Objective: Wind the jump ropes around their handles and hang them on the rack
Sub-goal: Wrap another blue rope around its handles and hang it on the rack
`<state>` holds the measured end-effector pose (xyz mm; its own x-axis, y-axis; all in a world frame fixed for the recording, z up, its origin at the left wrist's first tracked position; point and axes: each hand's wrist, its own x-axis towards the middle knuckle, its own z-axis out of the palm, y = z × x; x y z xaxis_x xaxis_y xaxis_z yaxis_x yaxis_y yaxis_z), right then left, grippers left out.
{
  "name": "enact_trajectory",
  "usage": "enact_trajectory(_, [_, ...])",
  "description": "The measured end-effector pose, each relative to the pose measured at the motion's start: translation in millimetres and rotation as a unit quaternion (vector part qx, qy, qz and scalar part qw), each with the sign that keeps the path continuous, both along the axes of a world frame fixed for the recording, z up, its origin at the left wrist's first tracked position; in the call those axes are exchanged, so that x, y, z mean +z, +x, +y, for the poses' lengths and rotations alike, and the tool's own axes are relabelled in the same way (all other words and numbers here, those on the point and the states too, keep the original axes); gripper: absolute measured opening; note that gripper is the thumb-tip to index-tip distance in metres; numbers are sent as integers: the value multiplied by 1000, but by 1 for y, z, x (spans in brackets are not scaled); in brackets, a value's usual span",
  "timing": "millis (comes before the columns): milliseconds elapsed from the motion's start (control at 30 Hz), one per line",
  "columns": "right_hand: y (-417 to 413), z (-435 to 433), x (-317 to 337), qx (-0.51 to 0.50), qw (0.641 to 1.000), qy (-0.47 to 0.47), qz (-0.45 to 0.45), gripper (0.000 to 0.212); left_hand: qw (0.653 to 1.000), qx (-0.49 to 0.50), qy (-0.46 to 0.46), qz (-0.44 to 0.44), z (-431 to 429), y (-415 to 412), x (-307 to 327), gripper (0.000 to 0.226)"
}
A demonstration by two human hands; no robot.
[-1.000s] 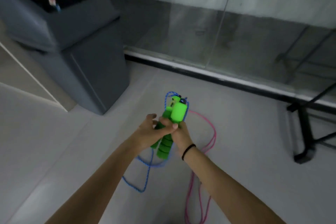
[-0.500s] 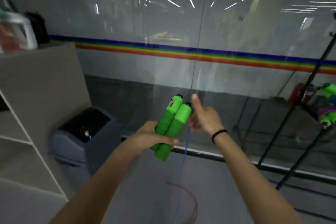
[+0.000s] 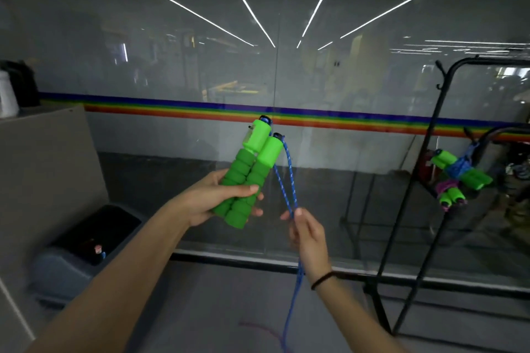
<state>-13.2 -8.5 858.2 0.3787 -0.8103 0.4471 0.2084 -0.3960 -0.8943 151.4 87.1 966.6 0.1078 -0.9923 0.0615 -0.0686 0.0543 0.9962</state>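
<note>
One wide head-worn camera looks ahead at a nearby glass wall [image 3: 149, 60]

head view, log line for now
left hand: grips green handles | right hand: pinches blue rope | winding: not started | rack: wound ropes hanging

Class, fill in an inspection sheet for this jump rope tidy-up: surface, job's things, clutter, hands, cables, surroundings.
Surface: grey floor, with a loose pink rope lying on it.
Job's things: two green foam handles held side by side; blue rope hangs down from their tops, unwound. Black metal rack at right carries wound green-handled bundles.
Clutter: dark grey bin at left, small items inside.
Hands: left hand grips the handles; right hand pinches the blue rope below them.
Cables: nothing seen.
Surroundings: glass wall with rainbow stripe; grey cabinet at left.
</note>
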Motion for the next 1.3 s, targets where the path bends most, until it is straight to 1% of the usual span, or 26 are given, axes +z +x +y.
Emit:
enact_trajectory(33, [-8,2,1,-37,991,-94,88,38,1000,6,1,-13,-5,-6,1,26])
enact_trajectory(67, [-16,2,5,-53,962,-178,200,36,999,12,1,-32,-12,-12,1,25])
enact_trajectory(133, [-28,3,29,-43,869,-278,406,28,995,24,5,-96,-26,-26,0,21])
enact_trajectory(167, [-33,2,45,-25,820,-317,475,27,988,33,6,-148,-33,-32,-1,19])
enact_trajectory(200, [-37,2,63,2,781,-348,518,28,974,39,7,-224,-40,-37,-3,16])
enact_trajectory(233, [-40,1,82,30,749,-375,546,29,946,36,12,-322,-46,-42,-4,16])
enact_trajectory(267, [-43,-3,99,53,722,-397,564,30,908,28,21,-417,-50,-47,-6,17])
enact_trajectory(300, [-46,-8,114,70,704,-415,573,30,874,15,34,-485,-52,-53,-7,18])
enact_trajectory(367, [-55,-16,134,107,685,-436,574,30,828,-15,57,-558,-53,-65,-7,23])
enact_trajectory(400, [-59,-20,137,128,688,-438,565,29,809,-23,62,-584,-52,-69,-5,28])
enact_trajectory(433, [-64,-25,139,145,698,-436,549,28,793,-29,64,-605,-50,-74,-1,31])
enact_trajectory(467, [-67,-29,140,159,718,-426,528,28,784,-38,62,-617,-49,-77,2,32])
enact_trajectory(533, [-73,-38,142,201,770,-371,479,26,782,-68,57,-617,-46,-80,11,32])
enact_trajectory(600, [-78,-45,143,252,814,-291,436,23,801,-108,62,-585,-42,-83,18,24])
enact_trajectory(700, [-82,-56,142,306,852,-170,388,23,850,-177,81,-490,-40,-84,21,30])
enact_trajectory(733, [-82,-61,141,315,856,-145,383,23,860,-196,89,-463,-39,-83,21,31])
enact_trajectory(800, [-81,-67,141,315,852,-133,396,23,868,-223,103,-432,-39,-79,20,33])
enact_trajectory(900, [-78,-74,141,340,834,-95,425,26,863,-243,131,-423,-41,-69,20,33])
enact_trajectory(933, [-78,-75,141,347,824,-76,441,24,852,-244,144,-440,-41,-65,21,31])
enact_trajectory(1033, [-77,-78,145,353,795,-60,489,19,800,-223,182,-526,-41,-54,28,29])
enact_trajectory(1067, [-74,-78,146,353,792,-62,494,17,794,-220,188,-535,-41,-51,31,31])
enact_trajectory(1100, [-70,-77,144,349,796,-63,491,14,796,-229,187,-528,-40,-48,34,30])
enact_trajectory(1167, [-62,-73,136,347,821,-54,450,12,820,-267,156,-481,-38,-42,37,30])
enact_trajectory(1233, [-56,-71,120,351,864,-29,359,10,852,-281,111,-427,-35,-34,38,28])
enact_trajectory(1267, [-53,-68,112,346,886,-3,308,6,874,-269,89,-394,-34,-28,36,28])
enact_trajectory(1300, [-50,-64,104,329,908,34,257,14,903,-249,69,-343,-33,-23,35,30])
